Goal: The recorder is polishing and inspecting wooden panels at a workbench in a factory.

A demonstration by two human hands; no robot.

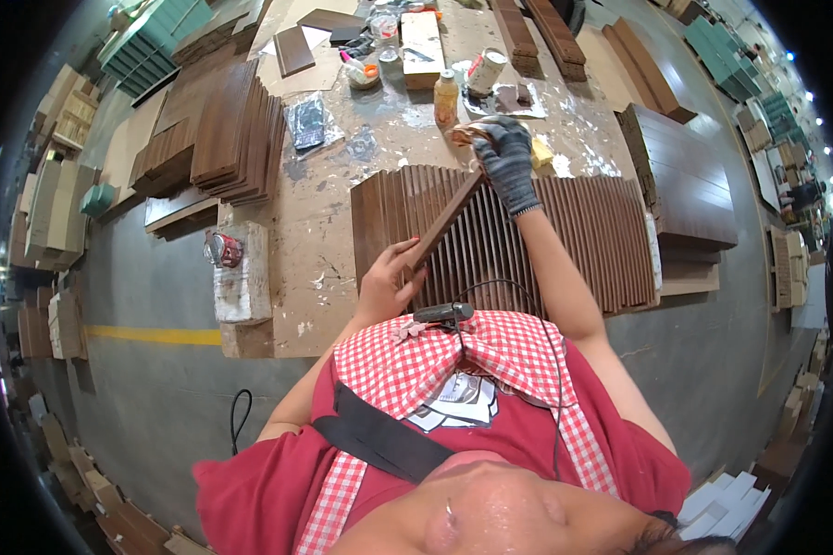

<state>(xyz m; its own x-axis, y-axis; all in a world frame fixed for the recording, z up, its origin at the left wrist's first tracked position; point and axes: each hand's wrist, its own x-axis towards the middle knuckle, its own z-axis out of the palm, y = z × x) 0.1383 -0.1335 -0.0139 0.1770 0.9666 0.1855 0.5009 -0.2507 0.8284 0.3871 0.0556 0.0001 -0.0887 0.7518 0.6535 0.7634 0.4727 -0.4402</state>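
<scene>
My bare left hand (pixel 388 285) is closed round the near end of a brown wooden slat (pixel 446 218), which slants up and away to the right. At the slat's far end, my right hand (pixel 507 165), in a dark grey knit glove, is closed on a crumpled, brown-stained rag (pixel 469 135). The gloved fingers partly hide the rag and the slat's tip. Under both hands lies a long row of brown slats (pixel 583 242), packed side by side on the table. A bottle of amber liquid (pixel 446 99) stands just beyond the rag.
The paint-spattered worktable (pixel 310 250) also bears a tin can (pixel 486 70), a blue packet (pixel 307 122) and a yellow sponge-like piece (pixel 540 154). Stacked brown boards (pixel 236 139) rise at the left, with more panels (pixel 685 180) at the right. A red can (pixel 223 249) sits on a white block (pixel 242 287).
</scene>
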